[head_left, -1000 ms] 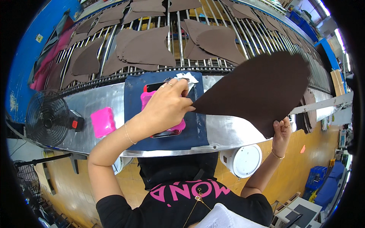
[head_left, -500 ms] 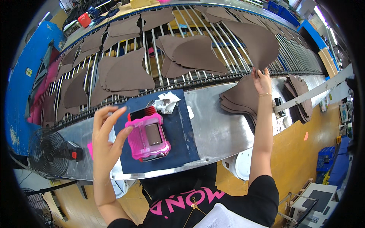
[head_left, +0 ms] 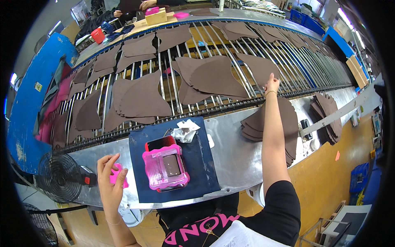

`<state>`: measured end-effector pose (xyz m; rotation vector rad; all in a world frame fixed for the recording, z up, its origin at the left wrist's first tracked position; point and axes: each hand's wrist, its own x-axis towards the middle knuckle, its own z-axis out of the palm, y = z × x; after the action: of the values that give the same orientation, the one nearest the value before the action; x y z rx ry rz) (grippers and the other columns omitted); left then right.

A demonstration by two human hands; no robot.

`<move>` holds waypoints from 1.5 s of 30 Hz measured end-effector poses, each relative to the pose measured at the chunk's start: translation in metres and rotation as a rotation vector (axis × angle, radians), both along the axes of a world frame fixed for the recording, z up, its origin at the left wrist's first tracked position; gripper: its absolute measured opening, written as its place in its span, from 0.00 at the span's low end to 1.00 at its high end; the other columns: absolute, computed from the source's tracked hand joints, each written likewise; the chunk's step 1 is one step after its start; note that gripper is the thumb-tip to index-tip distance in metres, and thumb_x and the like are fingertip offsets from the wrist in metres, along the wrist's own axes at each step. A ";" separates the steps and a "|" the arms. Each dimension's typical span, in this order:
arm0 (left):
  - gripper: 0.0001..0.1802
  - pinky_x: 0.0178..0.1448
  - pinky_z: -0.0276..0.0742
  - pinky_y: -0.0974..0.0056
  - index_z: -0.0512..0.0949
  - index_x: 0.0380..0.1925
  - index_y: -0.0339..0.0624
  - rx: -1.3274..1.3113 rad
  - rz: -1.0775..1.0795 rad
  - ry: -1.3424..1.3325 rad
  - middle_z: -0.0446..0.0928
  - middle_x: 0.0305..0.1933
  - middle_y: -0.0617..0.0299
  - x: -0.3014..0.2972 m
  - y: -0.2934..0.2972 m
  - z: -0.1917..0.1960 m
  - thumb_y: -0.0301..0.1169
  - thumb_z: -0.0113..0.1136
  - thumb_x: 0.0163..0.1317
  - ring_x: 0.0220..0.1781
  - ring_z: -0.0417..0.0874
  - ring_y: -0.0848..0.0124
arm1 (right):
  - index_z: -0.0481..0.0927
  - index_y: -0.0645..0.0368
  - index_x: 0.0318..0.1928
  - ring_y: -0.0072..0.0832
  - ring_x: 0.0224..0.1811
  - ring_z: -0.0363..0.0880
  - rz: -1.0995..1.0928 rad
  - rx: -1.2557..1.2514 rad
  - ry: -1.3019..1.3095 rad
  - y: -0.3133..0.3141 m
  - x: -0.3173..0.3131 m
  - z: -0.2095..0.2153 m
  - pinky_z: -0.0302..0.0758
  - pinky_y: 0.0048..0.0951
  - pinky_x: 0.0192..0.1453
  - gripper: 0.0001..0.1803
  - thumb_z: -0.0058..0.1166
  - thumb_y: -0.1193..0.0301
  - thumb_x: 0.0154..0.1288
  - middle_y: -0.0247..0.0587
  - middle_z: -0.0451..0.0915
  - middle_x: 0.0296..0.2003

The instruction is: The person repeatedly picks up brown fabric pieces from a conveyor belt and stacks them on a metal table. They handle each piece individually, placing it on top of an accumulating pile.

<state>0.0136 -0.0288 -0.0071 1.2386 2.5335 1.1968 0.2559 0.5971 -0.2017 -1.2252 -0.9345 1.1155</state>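
Observation:
My right hand (head_left: 271, 85) reaches over the conveyor, its fingers pinched at the near edge of a curved brown cut piece (head_left: 256, 67). That piece rests on the metal rollers. Below my right forearm fans a stack of similar brown pieces (head_left: 288, 113), partly hidden by the arm. My left hand (head_left: 108, 177) hovers above the metal table's left part, fingers apart and nothing in them. Behind its fingers shows a bright pink object (head_left: 118, 176). Right of that hand, a pink scallop-edged frame (head_left: 151, 173) with a brown block (head_left: 171, 165) sits over a red-edged tray on a dark blue mat (head_left: 201, 177).
Overlapping brown pieces (head_left: 214, 76) lie in rows across the roller conveyor (head_left: 288, 61). A black fan (head_left: 59, 177) stands at the left. Crumpled white tissue (head_left: 185, 131) lies on the mat. A pale metal bar (head_left: 341, 106) crosses at right beside another stack (head_left: 327, 115). Another person's hands show at the far side.
The brown piece in my right hand has come down from the air onto the rollers. My left hand has moved down and left, away from the pink frame. The view has shifted slightly.

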 end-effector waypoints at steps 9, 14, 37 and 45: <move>0.23 0.44 0.69 0.68 0.76 0.51 0.39 0.061 -0.075 -0.101 0.70 0.49 0.60 -0.006 0.009 -0.022 0.24 0.65 0.53 0.37 0.72 0.74 | 0.78 0.63 0.43 0.38 0.42 0.78 -0.003 0.323 -1.169 -0.172 0.135 0.064 0.73 0.36 0.48 0.19 0.56 0.57 0.65 0.45 0.81 0.38; 0.23 0.40 0.67 0.69 0.77 0.51 0.39 0.097 -0.142 -0.121 0.72 0.47 0.60 -0.007 0.022 -0.028 0.25 0.65 0.53 0.33 0.73 0.75 | 0.73 0.69 0.55 0.54 0.60 0.66 -0.111 -0.147 -1.503 -0.246 0.197 0.031 0.64 0.45 0.64 0.33 0.54 0.50 0.63 0.62 0.72 0.54; 0.24 0.49 0.72 0.65 0.74 0.56 0.41 0.382 -0.179 0.002 0.73 0.51 0.58 0.007 0.044 -0.029 0.28 0.64 0.57 0.43 0.78 0.69 | 0.70 0.63 0.52 0.20 0.15 0.74 0.423 0.487 -0.385 -0.353 0.079 0.199 0.70 0.19 0.17 0.13 0.43 0.69 0.74 0.38 0.77 0.25; 0.13 0.20 0.70 0.72 0.76 0.43 0.32 0.473 -0.075 -0.672 0.80 0.31 0.54 -0.018 0.006 -0.006 0.32 0.55 0.67 0.20 0.78 0.74 | 0.67 0.65 0.54 0.27 0.24 0.80 0.950 0.392 0.178 -0.409 -0.039 0.178 0.76 0.20 0.21 0.13 0.45 0.74 0.72 0.45 0.79 0.39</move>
<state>-0.0046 -0.0231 -0.0131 0.7759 1.7629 1.8688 0.2171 0.1886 -0.0239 -0.3099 -1.5664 1.6226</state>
